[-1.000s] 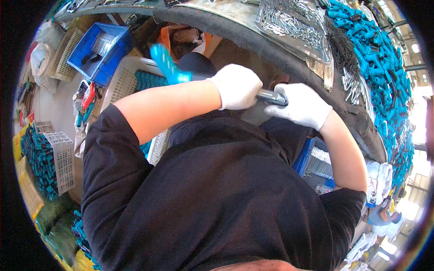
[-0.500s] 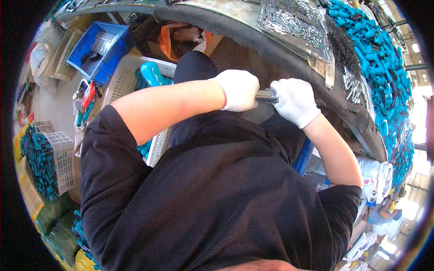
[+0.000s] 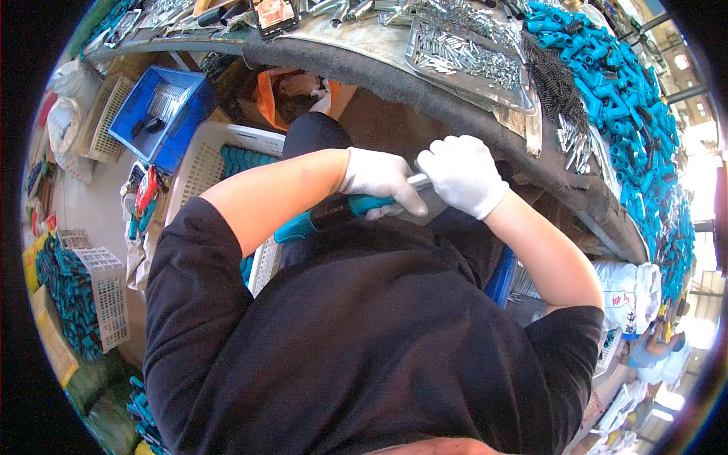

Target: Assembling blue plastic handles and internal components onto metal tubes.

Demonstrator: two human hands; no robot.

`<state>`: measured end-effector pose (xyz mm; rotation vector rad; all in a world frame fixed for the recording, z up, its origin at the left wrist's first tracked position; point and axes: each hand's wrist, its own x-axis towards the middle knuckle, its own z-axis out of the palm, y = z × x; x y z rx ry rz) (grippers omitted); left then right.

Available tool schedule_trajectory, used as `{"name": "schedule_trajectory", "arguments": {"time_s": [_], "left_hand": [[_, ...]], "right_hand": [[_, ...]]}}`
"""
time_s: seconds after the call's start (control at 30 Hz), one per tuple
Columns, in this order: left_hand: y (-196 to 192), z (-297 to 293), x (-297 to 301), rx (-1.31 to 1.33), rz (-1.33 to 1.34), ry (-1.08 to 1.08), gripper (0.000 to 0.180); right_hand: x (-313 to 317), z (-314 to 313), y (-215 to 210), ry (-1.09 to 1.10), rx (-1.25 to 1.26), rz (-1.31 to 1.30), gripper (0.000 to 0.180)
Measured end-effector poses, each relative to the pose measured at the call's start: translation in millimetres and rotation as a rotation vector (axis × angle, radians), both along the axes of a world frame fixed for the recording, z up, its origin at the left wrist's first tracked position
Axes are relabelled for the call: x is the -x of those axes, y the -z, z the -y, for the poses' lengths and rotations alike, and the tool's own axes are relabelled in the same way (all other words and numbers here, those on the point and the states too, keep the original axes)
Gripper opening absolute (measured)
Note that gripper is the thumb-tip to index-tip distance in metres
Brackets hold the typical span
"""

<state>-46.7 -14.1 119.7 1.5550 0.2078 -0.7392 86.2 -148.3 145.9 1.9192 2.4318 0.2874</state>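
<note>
My left hand point(image 3: 381, 183), in a white knit glove, is closed round a tool handle point(image 3: 302, 227). This handle is teal with a black section, and slants down to the left below my left forearm, over my lap. From its upper right end a shiny metal tube point(image 3: 418, 180) runs between my hands. My right hand point(image 3: 465, 176), gloved in white too, is closed round the far part of that tube. The tube's end is hidden inside my right hand. What kind of tool this is cannot be made out.
Ahead, a workbench with a padded edge point(image 3: 334, 64) carries a metal tray point(image 3: 462, 89) of small metal parts, a phone point(image 3: 274, 15) and a heap of teal handles point(image 3: 629, 106). At my left stand a white basket point(image 3: 227, 140) and a blue crate point(image 3: 189, 114).
My hands have come slightly lower. The teal end seen above my left forearm is gone from there, and a teal-and-black handle now shows below it. More of the bench is in view.
</note>
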Motion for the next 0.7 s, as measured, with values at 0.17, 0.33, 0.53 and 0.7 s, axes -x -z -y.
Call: {"name": "schedule_trajectory", "arguments": {"time_s": [0.17,0.33,0.53,0.7], "left_hand": [[-13.6,3.6,7.5,-0.444,0.4,-0.036,0.038],[-7.5,2.3,5.4,-0.739,0.515,-0.019,0.052],[-27.7,2.2,18.9,-0.39,0.399,-0.039,0.061],[-25.0,1.6,28.5,-0.122,0.281,-0.094,0.063]], "right_hand": [[-9.1,11.9,-23.0,0.159,0.152,-0.569,0.026],[-9.2,30.0,-27.6,0.448,0.302,-1.142,0.033],[-8.3,40.9,-20.1,0.196,0.02,-1.141,0.025],[-7.9,47.0,-24.3,0.14,0.03,-1.102,0.026]]}}
